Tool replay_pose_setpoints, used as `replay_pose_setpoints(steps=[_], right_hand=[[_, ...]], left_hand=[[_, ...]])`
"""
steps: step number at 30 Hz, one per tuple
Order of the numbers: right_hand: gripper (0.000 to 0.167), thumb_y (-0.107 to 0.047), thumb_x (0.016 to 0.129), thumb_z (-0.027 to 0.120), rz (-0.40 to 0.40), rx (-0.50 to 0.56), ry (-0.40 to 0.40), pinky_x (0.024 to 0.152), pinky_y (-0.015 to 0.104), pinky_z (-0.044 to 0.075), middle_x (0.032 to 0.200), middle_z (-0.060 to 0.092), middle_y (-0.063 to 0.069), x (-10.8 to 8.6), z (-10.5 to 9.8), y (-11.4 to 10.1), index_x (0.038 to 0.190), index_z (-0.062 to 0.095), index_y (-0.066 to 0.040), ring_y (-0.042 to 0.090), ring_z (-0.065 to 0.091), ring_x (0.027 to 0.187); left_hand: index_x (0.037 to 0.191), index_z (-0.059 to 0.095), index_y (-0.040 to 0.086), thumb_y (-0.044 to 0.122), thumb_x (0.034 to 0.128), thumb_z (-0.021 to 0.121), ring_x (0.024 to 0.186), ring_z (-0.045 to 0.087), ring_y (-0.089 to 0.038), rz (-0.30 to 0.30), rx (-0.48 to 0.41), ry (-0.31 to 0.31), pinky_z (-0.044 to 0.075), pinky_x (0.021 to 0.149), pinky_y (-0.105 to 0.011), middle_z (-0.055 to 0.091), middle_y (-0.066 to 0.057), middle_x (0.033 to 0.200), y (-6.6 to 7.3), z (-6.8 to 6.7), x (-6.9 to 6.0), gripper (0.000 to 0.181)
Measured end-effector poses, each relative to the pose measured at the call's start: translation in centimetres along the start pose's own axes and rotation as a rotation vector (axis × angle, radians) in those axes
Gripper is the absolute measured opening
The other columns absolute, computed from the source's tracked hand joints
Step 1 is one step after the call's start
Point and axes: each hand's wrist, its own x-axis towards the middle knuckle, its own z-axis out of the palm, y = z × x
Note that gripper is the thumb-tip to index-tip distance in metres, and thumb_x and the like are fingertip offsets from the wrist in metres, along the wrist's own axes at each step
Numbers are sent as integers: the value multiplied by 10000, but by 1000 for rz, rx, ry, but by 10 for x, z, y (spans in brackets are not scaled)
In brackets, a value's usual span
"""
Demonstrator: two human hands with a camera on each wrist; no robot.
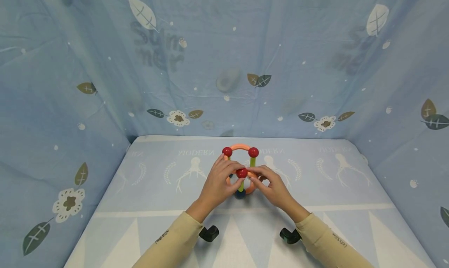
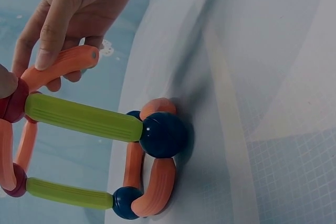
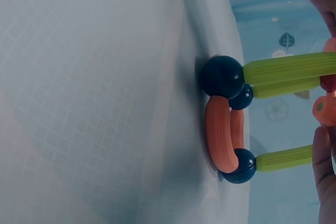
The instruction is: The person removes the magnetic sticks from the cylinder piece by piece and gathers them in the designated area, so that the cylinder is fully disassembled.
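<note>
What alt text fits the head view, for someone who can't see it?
A person's left hand holds the nearest red ball atop a ball-and-rod toy frame, while the right hand pinches an orange rod beside it. The frame stands on a pale patterned table before a blue leaf-print cloth.

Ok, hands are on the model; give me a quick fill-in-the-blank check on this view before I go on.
1. The left hand pinches a ball that is ____ in colour.
2. The curved orange rod with its free end showing in the left wrist view is held by the ____ hand.
3. Directly below the pinched ball, the straight rod is ____ in colour.
4. At that rod's foot, the lower ball is dark ____.

Missing words: red; right; green; blue.
</note>
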Motion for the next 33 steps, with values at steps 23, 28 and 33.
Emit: replay_pose_setpoints(steps=[23,28,33], right_hand=[[334,-35,993,638,-22,-21,-1,730,285,527,1065,670,27,2,-2,1,1297,670,-169,114,575,866],[347,52,956,643,-39,-35,24,699,287,518,1037,664,76,1,0,3,1268,680,-96,146,574,837],[342,81,944,643,-28,-42,49,707,295,533,1063,676,109,-3,-1,7,1262,680,-39,197,611,857]], left_hand=[[1165,701,144,174,879,804,1073,631,-144,5,-2,1,247,1213,-524,703,39,1129,0,-1,1,305],[1148,702,145,160,873,807,1037,633,-139,17,-4,10,265,1204,-535,702,43,1118,0,0,0,294],[1142,703,146,150,868,810,1028,634,-136,22,-6,19,282,1191,-553,701,45,1122,-1,0,0,295]])
